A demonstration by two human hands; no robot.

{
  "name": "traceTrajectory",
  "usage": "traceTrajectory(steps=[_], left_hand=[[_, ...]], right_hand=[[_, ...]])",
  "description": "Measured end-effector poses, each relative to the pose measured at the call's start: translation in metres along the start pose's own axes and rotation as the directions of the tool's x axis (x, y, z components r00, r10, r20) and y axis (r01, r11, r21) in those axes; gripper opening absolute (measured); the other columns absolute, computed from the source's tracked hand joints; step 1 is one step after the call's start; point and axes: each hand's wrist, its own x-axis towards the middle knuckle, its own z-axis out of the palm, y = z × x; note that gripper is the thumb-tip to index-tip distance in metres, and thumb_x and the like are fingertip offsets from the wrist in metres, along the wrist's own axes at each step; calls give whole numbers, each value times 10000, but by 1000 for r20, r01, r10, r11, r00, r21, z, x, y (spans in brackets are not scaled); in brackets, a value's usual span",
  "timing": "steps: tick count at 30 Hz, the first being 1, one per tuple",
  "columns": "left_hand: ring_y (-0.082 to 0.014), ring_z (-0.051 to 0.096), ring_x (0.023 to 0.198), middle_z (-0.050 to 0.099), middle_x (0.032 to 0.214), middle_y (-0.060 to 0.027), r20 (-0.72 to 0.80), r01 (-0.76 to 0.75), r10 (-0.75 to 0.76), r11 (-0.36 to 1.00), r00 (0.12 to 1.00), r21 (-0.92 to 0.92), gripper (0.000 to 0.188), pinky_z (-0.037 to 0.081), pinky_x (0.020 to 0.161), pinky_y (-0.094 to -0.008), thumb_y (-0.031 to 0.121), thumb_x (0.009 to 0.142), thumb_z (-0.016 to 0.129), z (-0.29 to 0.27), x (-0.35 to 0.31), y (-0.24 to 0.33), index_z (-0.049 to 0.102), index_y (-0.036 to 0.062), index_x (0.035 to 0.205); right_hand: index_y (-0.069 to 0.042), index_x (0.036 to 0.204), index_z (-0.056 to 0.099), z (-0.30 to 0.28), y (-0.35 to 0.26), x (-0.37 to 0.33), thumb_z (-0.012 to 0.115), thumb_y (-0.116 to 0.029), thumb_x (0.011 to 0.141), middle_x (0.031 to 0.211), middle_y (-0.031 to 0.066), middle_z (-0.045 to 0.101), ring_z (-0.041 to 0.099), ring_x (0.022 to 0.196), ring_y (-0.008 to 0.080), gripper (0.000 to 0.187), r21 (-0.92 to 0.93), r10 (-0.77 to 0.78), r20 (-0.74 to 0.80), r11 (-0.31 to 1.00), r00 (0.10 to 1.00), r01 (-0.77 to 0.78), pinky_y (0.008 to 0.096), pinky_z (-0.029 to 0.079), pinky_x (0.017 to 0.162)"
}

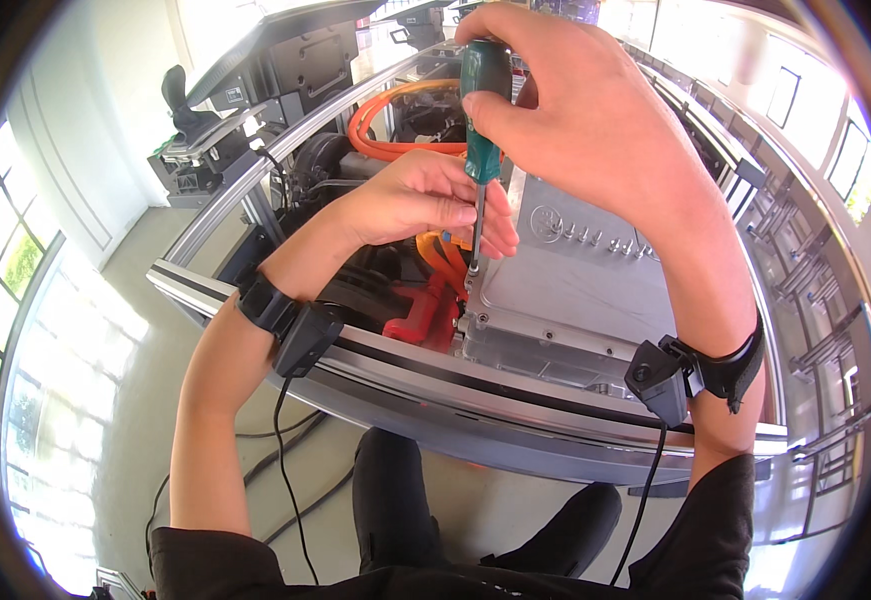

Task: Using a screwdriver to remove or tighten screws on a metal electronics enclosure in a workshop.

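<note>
At the left edge of a flat silver metal cover (580, 290), a green-handled screwdriver (482, 105) stands nearly upright, slightly tilted, its shaft pointing down and its lower end at the rim of the cover. The right hand (565, 95) grips the handle from above and from the right, the thumb laid across the green grip and the fingers wrapped about its upper end. Lower down, the left hand (420, 205) is half open around the shaft, which passes between its thumb and its loosely bent fingers; whether they press on the metal, I cannot tell. On the cover, to the right of the shaft, sits a row of small screws (600, 240), beside a round mark. Left of the cover, below the left hand, lies a red part (430, 312), with orange cables (439, 256) just above it; a thicker loop of orange cable (360, 128) curves beyond the left hand. An aluminium-profile frame (555, 402) runs round all of this, its near rail between the cover and the person's dark-trousered legs (390, 490). Each forearm wears a black strapped device (307, 338) near the wrist, a thin cord hanging from it. Farther off, at upper left, stands a black gear lever (182, 110).
</note>
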Motion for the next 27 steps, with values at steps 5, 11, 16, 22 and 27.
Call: traceTrajectory(steps=[5,11,16,22,27], left_hand=[[-311,714,989,707,1047,-194,-39,20,-17,997,999,80,224,566,903,-415,66,948,632,-1,0,-1,603,-43,1142],[-243,706,851,694,914,-131,-88,5,11,984,996,178,195,552,770,-356,81,911,706,1,3,-3,570,9,1032],[-226,691,810,675,871,-106,-107,-7,25,987,994,162,245,547,761,-349,91,882,748,3,4,-5,560,16,1020],[-218,686,809,664,878,-92,-123,1,20,985,992,171,258,547,768,-346,106,872,763,5,5,-5,554,25,998],[-219,689,869,671,955,-95,-130,22,6,977,992,212,225,542,814,-342,95,882,741,8,4,2,580,28,1025]], right_hand=[[122,1009,559,-2,-3,-9,568,-103,833,894,309,638,648,893,455,286,-41,-42,-55,998,998,40,478,511,823],[128,1037,564,-1,-6,-8,563,-106,834,948,312,638,646,931,453,310,-42,-37,-47,998,998,35,480,505,850],[132,1040,565,-2,-7,-9,563,-112,838,960,312,637,646,938,450,317,-44,-13,-28,999,1000,12,476,505,860],[132,1035,566,-3,-8,-8,571,-115,842,941,302,642,651,917,440,314,-36,-4,-10,999,1000,4,468,509,850],[126,1028,568,-2,-5,-8,572,-116,843,913,299,645,655,896,438,305,-24,-27,-11,999,1000,27,472,514,827]])
